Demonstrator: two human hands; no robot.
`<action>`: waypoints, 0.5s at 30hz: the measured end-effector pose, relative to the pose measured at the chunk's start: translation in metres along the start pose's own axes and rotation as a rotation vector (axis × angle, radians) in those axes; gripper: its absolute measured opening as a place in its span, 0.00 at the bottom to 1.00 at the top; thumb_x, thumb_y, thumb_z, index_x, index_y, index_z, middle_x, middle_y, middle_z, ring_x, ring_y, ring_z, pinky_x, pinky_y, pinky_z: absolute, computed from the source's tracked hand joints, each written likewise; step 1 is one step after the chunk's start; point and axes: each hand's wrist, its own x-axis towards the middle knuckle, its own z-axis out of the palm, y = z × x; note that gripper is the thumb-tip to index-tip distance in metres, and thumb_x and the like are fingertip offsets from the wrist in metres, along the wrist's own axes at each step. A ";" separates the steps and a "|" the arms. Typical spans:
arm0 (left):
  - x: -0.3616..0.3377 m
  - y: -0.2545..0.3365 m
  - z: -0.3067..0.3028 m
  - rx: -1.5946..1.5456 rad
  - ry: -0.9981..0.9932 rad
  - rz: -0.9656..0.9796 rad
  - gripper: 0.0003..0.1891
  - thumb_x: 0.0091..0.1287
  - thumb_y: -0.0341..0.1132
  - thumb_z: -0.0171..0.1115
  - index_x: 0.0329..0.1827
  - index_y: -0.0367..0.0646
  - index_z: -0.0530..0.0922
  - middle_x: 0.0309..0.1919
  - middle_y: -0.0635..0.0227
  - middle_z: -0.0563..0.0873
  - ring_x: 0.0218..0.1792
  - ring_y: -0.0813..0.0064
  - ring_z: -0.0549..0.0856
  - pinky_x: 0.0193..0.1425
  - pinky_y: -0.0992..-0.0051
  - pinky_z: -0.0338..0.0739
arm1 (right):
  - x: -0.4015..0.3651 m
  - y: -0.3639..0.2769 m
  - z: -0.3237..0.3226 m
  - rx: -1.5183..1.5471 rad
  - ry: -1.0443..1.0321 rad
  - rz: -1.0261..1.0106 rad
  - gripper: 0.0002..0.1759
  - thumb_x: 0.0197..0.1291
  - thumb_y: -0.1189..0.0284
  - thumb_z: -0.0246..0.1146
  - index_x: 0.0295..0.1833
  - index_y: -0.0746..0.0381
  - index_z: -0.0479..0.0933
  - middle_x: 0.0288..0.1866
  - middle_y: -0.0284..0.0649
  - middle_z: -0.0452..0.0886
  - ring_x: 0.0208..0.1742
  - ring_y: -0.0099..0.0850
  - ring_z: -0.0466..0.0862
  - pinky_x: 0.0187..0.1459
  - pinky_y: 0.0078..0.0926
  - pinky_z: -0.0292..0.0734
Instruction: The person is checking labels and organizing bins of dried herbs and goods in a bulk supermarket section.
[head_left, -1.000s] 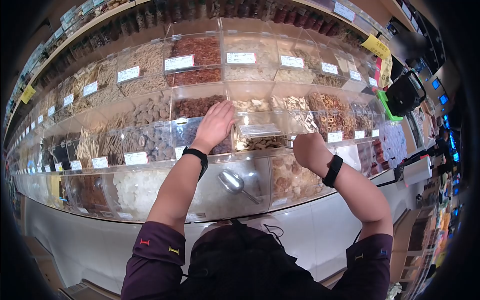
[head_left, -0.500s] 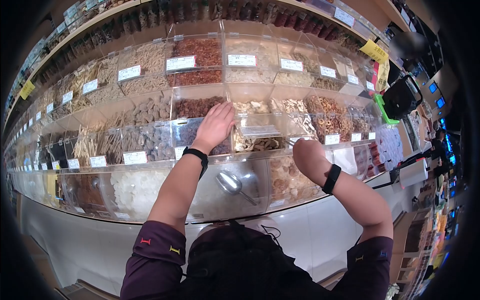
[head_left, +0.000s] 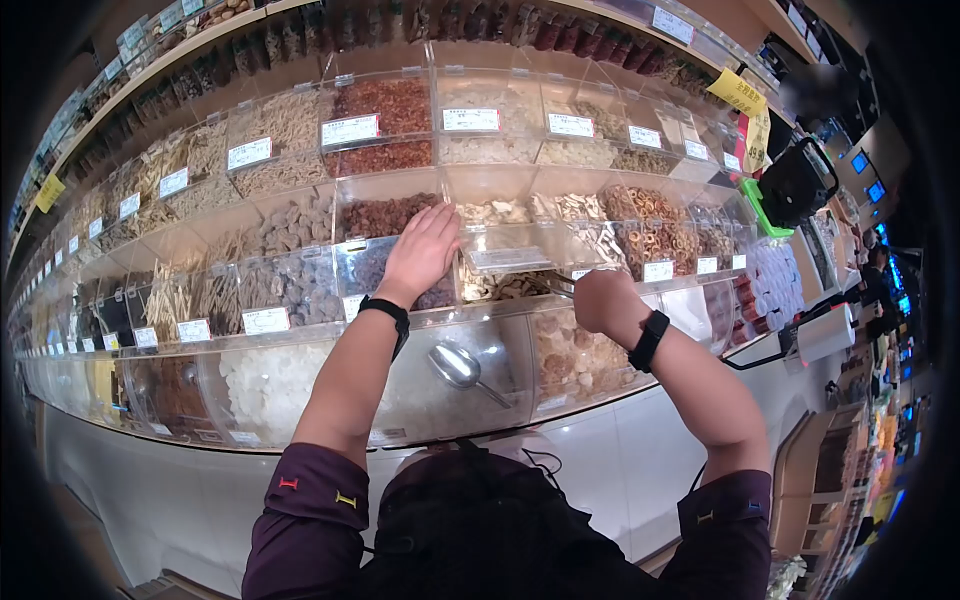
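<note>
My left hand [head_left: 424, 252] lies flat with fingers stretched out over the top edge of clear bins, between dark red dried fruit [head_left: 392, 215] and pale dried slices [head_left: 497, 212]. My right hand [head_left: 606, 301] is a closed fist at the front of the slice bin. From it, thin metal tongs [head_left: 562, 284] point left toward darker dried slices [head_left: 505, 286] behind the clear front; their tips are hard to make out. A clear lid with a white label [head_left: 508, 259] sits tilted between the hands.
A metal scoop [head_left: 456, 365] lies on the lower clear bin. White lumps [head_left: 270, 378] fill a bin to the left, and rings of dried fruit [head_left: 655, 240] lie to the right. A black scale-like device [head_left: 797, 185] and a white roll [head_left: 826, 333] stand at the right.
My right hand has moved a little left, carrying the tongs toward the darker slices. The left hand stays on the bin edge. The view has shifted slightly.
</note>
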 end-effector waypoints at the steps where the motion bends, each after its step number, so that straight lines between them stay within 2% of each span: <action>1: 0.000 0.000 0.000 0.008 0.002 0.001 0.21 0.74 0.37 0.59 0.65 0.36 0.78 0.67 0.53 0.80 0.71 0.55 0.76 0.79 0.58 0.66 | 0.003 -0.003 -0.004 -0.013 -0.024 -0.027 0.14 0.63 0.68 0.61 0.44 0.58 0.90 0.48 0.47 0.91 0.49 0.43 0.92 0.48 0.39 0.86; 2: 0.000 0.000 0.000 0.015 0.005 0.000 0.21 0.74 0.37 0.59 0.65 0.36 0.78 0.67 0.53 0.80 0.71 0.55 0.76 0.79 0.58 0.66 | 0.005 -0.005 -0.008 -0.004 -0.070 -0.002 0.14 0.64 0.68 0.60 0.46 0.59 0.90 0.51 0.47 0.91 0.52 0.43 0.91 0.50 0.39 0.86; 6: -0.001 0.000 0.000 0.011 0.001 -0.004 0.21 0.74 0.38 0.59 0.66 0.36 0.78 0.67 0.53 0.80 0.71 0.55 0.76 0.79 0.58 0.66 | 0.015 0.005 -0.004 0.024 -0.050 -0.006 0.14 0.62 0.70 0.60 0.45 0.59 0.90 0.50 0.48 0.90 0.51 0.44 0.91 0.51 0.40 0.86; 11: -0.001 -0.001 0.001 0.018 -0.008 -0.008 0.21 0.74 0.38 0.59 0.66 0.36 0.77 0.69 0.54 0.79 0.72 0.56 0.75 0.80 0.58 0.65 | 0.012 0.019 0.000 0.118 -0.057 -0.027 0.14 0.58 0.73 0.58 0.41 0.61 0.90 0.47 0.53 0.89 0.50 0.49 0.89 0.51 0.43 0.85; 15: -0.002 0.000 0.000 0.015 -0.016 -0.012 0.21 0.75 0.38 0.58 0.67 0.36 0.77 0.69 0.55 0.79 0.72 0.57 0.75 0.80 0.59 0.65 | 0.012 0.026 0.009 0.164 -0.022 0.016 0.14 0.57 0.74 0.58 0.41 0.62 0.89 0.42 0.52 0.90 0.48 0.49 0.90 0.50 0.43 0.85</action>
